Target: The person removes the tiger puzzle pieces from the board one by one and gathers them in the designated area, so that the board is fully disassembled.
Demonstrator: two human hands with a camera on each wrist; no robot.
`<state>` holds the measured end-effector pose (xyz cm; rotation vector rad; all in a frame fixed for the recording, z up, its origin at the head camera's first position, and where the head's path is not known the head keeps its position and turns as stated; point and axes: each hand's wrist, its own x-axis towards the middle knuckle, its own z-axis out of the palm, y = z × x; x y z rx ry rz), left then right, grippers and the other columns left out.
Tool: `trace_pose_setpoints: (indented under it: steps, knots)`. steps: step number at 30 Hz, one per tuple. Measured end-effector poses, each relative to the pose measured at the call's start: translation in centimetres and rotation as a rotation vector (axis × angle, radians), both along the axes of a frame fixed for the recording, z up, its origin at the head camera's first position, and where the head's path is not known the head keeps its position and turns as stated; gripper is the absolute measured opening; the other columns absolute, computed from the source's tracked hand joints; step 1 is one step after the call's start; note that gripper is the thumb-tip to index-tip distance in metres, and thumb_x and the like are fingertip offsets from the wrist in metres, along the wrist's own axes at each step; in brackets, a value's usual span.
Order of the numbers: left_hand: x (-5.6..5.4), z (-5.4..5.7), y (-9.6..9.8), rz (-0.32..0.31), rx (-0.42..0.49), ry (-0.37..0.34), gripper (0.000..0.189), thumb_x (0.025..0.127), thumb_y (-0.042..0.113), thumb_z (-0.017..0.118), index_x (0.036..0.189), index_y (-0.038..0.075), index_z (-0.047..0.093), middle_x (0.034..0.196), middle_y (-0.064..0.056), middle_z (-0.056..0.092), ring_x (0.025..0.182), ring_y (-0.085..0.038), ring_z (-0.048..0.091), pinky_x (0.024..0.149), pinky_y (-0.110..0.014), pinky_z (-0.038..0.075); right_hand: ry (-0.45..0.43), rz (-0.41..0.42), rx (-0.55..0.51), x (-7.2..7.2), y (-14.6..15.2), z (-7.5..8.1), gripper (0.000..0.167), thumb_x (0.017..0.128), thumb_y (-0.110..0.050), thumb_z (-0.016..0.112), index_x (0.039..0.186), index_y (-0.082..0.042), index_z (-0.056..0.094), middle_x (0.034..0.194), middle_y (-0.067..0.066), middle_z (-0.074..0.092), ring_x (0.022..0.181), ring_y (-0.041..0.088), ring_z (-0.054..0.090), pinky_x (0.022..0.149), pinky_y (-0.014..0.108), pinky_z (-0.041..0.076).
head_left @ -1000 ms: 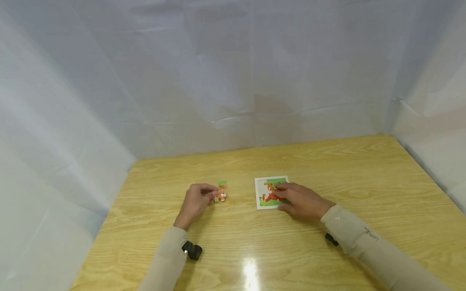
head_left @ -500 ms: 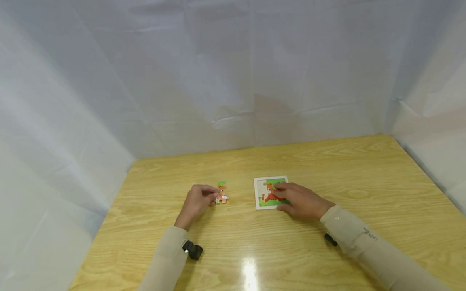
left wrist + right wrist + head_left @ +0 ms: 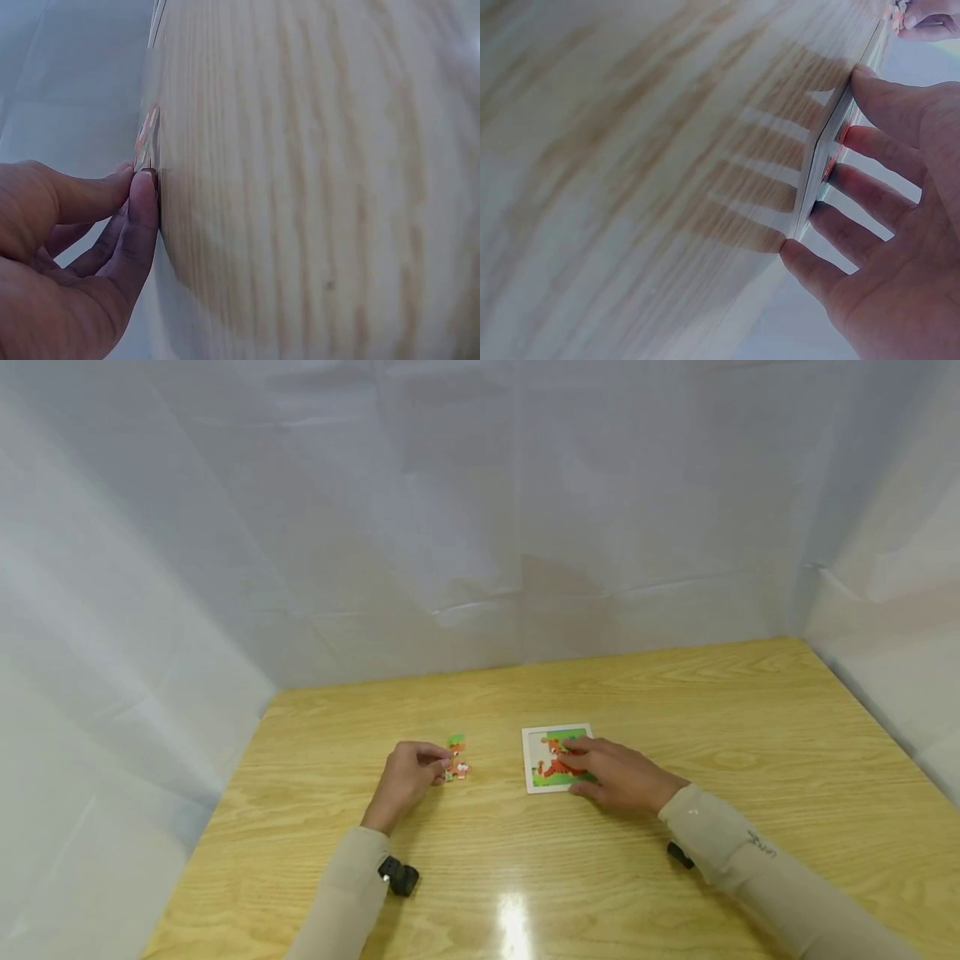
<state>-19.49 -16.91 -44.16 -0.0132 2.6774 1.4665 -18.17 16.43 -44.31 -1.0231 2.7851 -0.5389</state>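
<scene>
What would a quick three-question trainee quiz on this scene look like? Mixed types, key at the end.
1. Multiple choice: in the head view, where does the framed puzzle show bare backing?
A) Near left corner
B) Middle of the near edge
C) Far left corner

2. True or false: the right hand is touching the framed puzzle.

3. Fill in the blank: the left hand is pinching a loose ____.

Key: 1. C. 2. True; the right wrist view shows contact. 3. puzzle piece.
</scene>
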Motion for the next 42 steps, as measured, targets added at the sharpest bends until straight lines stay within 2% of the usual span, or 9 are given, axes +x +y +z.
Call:
trace_pose_setpoints:
  steps: [10, 22, 28, 33, 38, 42]
  knots:
    - [0.0, 0.2, 0.1, 0.008, -0.018, -0.016, 0.01, 0.096, 0.0, 0.067, 0.103, -0.001, 0.076, 0.095, -0.011, 0.073, 0.077, -0.017, 0.069, 0.069, -0.03, 0.059, -0.002, -0.007, -0.002, 0.2, 0.1, 0.1, 0.055, 0.098, -0.027, 0.069, 0.142, 0.002, 0.055, 0.152, 0.021, 0.045, 0.141, 0.041, 0.041, 0.111, 0.053, 0.037]
    - [0.2, 0.4, -0.1, 0.001, -0.038, 0.004, 0.012, 0.096, 0.002, 0.068, 0.105, -0.002, 0.075, 0.094, -0.011, 0.073, 0.079, -0.018, 0.07, 0.069, -0.032, 0.059, 0.017, 0.004, -0.008, 0.1, 0.3, 0.0, 0.055, 0.098, -0.029, 0.069, 0.142, 0.001, 0.056, 0.151, 0.02, 0.047, 0.14, 0.04, 0.042, 0.11, 0.052, 0.039]
    - [0.1, 0.9, 0.9, -0.079, -0.056, 0.049, 0.016, 0.095, 0.003, 0.07, 0.11, -0.002, 0.074, 0.099, -0.011, 0.071, 0.084, -0.021, 0.07, 0.069, -0.032, 0.058, 0.024, 0.016, -0.013, 0.0, 0.4, -0.1, 0.057, 0.096, -0.029, 0.071, 0.141, 0.002, 0.056, 0.15, 0.021, 0.048, 0.14, 0.039, 0.043, 0.111, 0.051, 0.039]
    - [0.0, 1.3, 2.7, -0.142, -0.088, 0.072, 0.019, 0.096, 0.005, 0.07, 0.114, 0.0, 0.073, 0.098, -0.008, 0.069, 0.086, -0.022, 0.069, 0.07, -0.033, 0.057, 0.032, 0.016, -0.011, 0.1, 0.3, -0.1, 0.056, 0.096, -0.029, 0.071, 0.141, 0.002, 0.057, 0.15, 0.02, 0.048, 0.139, 0.038, 0.044, 0.111, 0.051, 0.038]
    - [0.1, 1.5, 4.7, -0.223, -0.15, 0.103, 0.018, 0.096, 0.009, 0.071, 0.112, 0.003, 0.075, 0.101, -0.006, 0.072, 0.089, -0.021, 0.067, 0.075, -0.036, 0.057, 0.02, 0.008, -0.006, 0.3, 0.3, 0.1, 0.055, 0.097, -0.029, 0.07, 0.141, 0.001, 0.057, 0.15, 0.02, 0.049, 0.14, 0.038, 0.043, 0.111, 0.052, 0.038]
    - [0.4, 1.2, 6.1, -0.293, -0.162, 0.091, 0.016, 0.096, 0.01, 0.071, 0.11, 0.003, 0.075, 0.099, -0.005, 0.072, 0.086, -0.017, 0.065, 0.076, -0.034, 0.055, 0.016, 0.005, -0.004, 0.5, 0.4, 0.3, 0.054, 0.097, -0.03, 0.07, 0.14, 0.001, 0.058, 0.148, 0.02, 0.05, 0.139, 0.04, 0.044, 0.11, 0.054, 0.038]
